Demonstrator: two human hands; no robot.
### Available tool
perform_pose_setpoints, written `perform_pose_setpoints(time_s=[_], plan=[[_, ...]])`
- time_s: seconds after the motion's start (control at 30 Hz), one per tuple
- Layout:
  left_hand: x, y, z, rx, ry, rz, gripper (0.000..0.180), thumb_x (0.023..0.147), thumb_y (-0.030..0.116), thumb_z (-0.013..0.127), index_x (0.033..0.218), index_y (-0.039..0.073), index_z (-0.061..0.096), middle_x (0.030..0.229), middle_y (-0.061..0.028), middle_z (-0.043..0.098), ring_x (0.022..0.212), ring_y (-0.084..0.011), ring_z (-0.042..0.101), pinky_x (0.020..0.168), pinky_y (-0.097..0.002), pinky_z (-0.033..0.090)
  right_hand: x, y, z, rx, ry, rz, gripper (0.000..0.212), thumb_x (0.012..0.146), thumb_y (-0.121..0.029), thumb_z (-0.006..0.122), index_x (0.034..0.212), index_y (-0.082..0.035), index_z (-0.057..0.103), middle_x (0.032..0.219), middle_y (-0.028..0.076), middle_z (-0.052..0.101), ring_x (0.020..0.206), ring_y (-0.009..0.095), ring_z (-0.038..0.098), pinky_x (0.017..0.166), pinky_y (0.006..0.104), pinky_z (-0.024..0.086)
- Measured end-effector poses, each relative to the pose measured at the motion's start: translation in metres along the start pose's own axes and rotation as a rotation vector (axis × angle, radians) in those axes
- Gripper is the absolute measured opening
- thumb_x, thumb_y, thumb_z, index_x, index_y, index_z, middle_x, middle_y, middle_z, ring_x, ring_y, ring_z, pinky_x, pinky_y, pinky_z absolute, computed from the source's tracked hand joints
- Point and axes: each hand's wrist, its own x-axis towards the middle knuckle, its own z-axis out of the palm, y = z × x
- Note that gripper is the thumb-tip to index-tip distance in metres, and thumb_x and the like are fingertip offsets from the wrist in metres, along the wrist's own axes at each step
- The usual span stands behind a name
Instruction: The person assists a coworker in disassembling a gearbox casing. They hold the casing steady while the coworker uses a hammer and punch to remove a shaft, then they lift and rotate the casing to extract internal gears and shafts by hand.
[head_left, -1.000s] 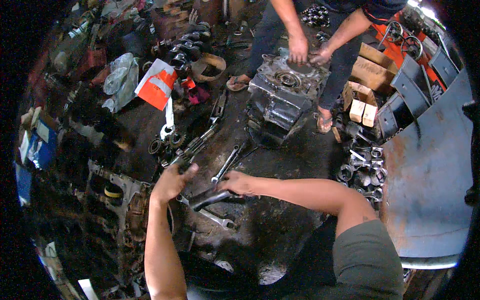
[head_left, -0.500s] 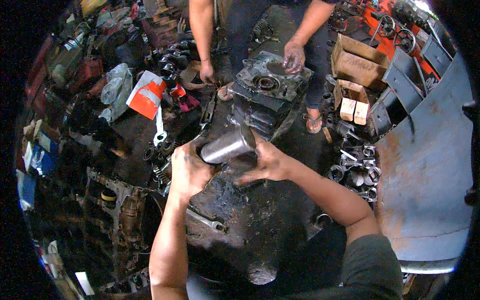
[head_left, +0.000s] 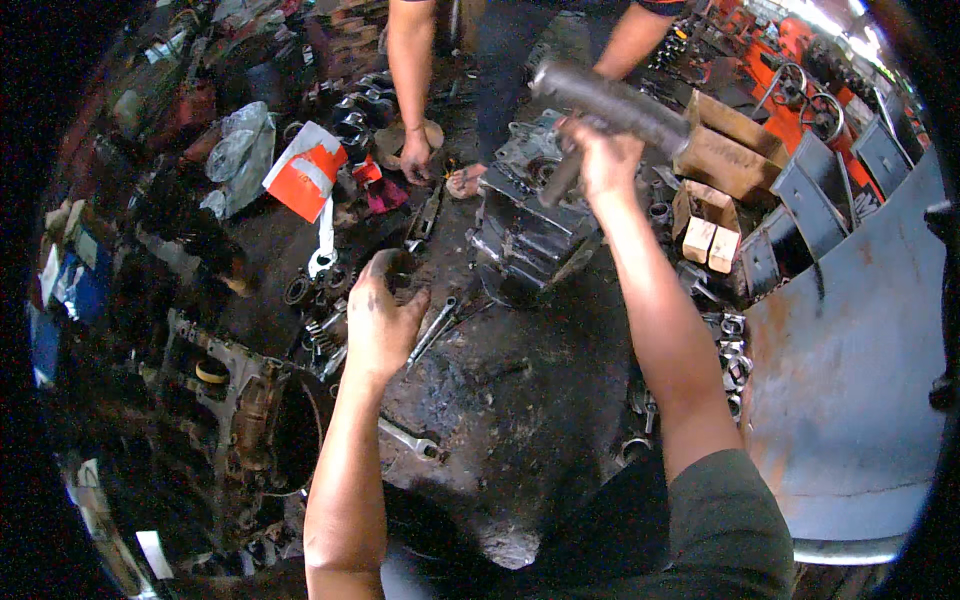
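Observation:
A thick grey metal cylinder (head_left: 625, 108), smeared by motion, is up in front of the far person's legs. My right hand (head_left: 608, 165) is closed just below it, and a short dark bar (head_left: 562, 182) sticks out from the fist at lower left. Whether bar and cylinder are one piece, I cannot tell. My left hand (head_left: 382, 315) is over the floor left of centre, thumb apart from its curved, dirty fingers, with no held thing visible. Beyond both hands stands a greasy metal housing (head_left: 525, 240), partly hidden by my right hand and the bar.
Across from me, a person's hand (head_left: 415, 158) hangs low near a red cloth. A combination wrench (head_left: 410, 440) lies below my left hand. An engine block (head_left: 245, 400) is at left; wooden boxes (head_left: 735, 150) and a rusty grey metal panel (head_left: 850, 370) are at right.
My right hand has lifted the cylinder away, up and to the right. My left hand has come off it and stays near its place. The person opposite has drawn a hand off the housing.

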Motion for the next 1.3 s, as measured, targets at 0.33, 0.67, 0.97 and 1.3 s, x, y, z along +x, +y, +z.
perform_pose_setpoints(time_s=[0.33,0.67,0.97,1.3], plan=[[-0.003,-0.01,-0.028,0.168,-0.052,-0.044,0.05,0.071,0.005,0.072,0.116,-0.008,0.054,0.11,-0.0236,0.061,0.104,-0.0348,0.06,0.092,-0.0378,0.046,0.068,0.076,0.023,0.108,0.121,-0.128,0.024,0.063,0.009,0.065,0.085,0.002,0.059,0.084,0.006,0.062,0.074,0.017,0.059,0.066,0.0299,0.047],[0.001,-0.021,-0.03,0.216,-0.028,-0.094,0.052,0.073,0.004,0.072,0.119,-0.006,0.053,0.112,-0.0223,0.061,0.106,-0.0334,0.059,0.093,-0.0371,0.046,0.069,0.07,0.026,0.073,0.166,-0.018,0.014,0.064,0.007,0.067,0.074,0.0,0.06,0.076,0.003,0.062,0.065,0.014,0.055,0.06,0.0305,0.046],[-0.001,-0.029,-0.027,0.225,-0.043,-0.109,0.049,0.072,0.002,0.071,0.117,-0.007,0.053,0.107,-0.0215,0.063,0.1,-0.0322,0.062,0.09,-0.0357,0.047,0.086,0.068,0.009,-0.147,0.172,0.106,0.01,0.066,-0.002,0.072,0.071,0.0,0.064,0.072,0.003,0.061,0.064,0.015,0.053,0.062,0.0316,0.044],[-0.001,-0.026,-0.024,0.206,0.014,-0.089,0.046,0.074,0.001,0.068,0.117,-0.007,0.053,0.104,-0.0199,0.065,0.096,-0.0291,0.063,0.087,-0.0354,0.048,0.08,0.079,-0.001,-0.05,0.201,-0.035,0.016,0.064,0.0,0.071,0.076,-0.001,0.06,0.078,0.002,0.061,0.07,0.016,0.055,0.071,0.0309,0.046]])
